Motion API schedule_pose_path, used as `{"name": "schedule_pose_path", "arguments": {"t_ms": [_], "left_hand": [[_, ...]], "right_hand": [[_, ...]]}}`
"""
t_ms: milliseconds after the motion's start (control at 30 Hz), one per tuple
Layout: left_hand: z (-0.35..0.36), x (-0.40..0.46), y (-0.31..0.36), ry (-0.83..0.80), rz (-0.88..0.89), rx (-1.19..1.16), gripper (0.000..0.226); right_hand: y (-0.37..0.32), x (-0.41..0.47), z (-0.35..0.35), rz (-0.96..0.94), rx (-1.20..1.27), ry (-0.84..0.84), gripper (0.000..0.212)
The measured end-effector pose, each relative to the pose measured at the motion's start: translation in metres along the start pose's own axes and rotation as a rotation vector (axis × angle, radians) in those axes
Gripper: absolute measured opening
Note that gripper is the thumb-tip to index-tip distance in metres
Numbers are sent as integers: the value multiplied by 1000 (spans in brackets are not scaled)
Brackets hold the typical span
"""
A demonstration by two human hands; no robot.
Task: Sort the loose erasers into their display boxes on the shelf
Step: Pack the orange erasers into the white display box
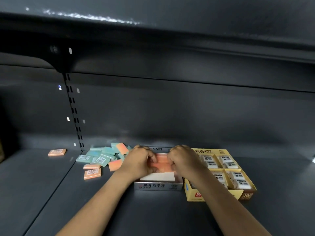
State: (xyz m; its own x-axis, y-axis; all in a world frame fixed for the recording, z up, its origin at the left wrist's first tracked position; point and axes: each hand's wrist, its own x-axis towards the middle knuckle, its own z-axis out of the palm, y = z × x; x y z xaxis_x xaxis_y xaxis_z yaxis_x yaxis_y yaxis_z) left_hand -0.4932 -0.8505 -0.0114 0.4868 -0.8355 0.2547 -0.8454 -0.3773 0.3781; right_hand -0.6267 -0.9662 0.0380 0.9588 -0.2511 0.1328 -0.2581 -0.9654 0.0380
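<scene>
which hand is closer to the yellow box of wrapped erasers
Right. The right hand is in the white box, right beside the yellow box; the left hand is at the white box's far side.

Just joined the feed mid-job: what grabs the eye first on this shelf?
Both hands, left hand and right hand, are down inside the white cardboard display box at centre, over orange erasers. To its left sprawls a loose pile of mint-green and orange erasers; to its right sits a yellow compartmented box of wrapped white erasers.

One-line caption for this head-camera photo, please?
Both hands arrange orange erasers inside a white cardboard display box.
</scene>
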Motion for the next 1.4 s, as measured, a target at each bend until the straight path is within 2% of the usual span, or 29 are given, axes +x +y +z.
{"name": "schedule_pose_path", "arguments": {"t_ms": [267, 433, 533, 600, 700, 833, 1000, 1167, 1400], "left_hand": [[2, -2, 0, 85, -63, 18, 25], [0, -2, -1, 87, -28, 70, 29], [-18, -6, -3, 72, -8, -21, 42], [-37, -10, -8, 129, -19, -120, 29], [-73, -22, -23, 175, -97, -135, 5], [-108, -51, -58, 169, -222, -58, 17], [-114, -82, -104, 82, -441, -44, 13], [-94, -96, -123, -26, -421, -170, 12], [-84, -98, -125, 40, -377, -191, 15]], "right_hand": [[-1, 1, 0, 14, 19, 3, 8], [-3, -2, -2, -22, 16, 42, 7], [-5, -2, -2, -53, -34, 52, 11], [-7, 0, -3, -44, -66, 35, 13], [-11, 5, -6, -42, -117, -16, 15], [-23, 15, -12, -58, -64, 33, 15], [-57, 32, -7, -176, 112, 128, 19], [-93, 48, 4, -264, 128, 81, 22], [-118, 63, 20, -285, 28, 35, 35]]}}
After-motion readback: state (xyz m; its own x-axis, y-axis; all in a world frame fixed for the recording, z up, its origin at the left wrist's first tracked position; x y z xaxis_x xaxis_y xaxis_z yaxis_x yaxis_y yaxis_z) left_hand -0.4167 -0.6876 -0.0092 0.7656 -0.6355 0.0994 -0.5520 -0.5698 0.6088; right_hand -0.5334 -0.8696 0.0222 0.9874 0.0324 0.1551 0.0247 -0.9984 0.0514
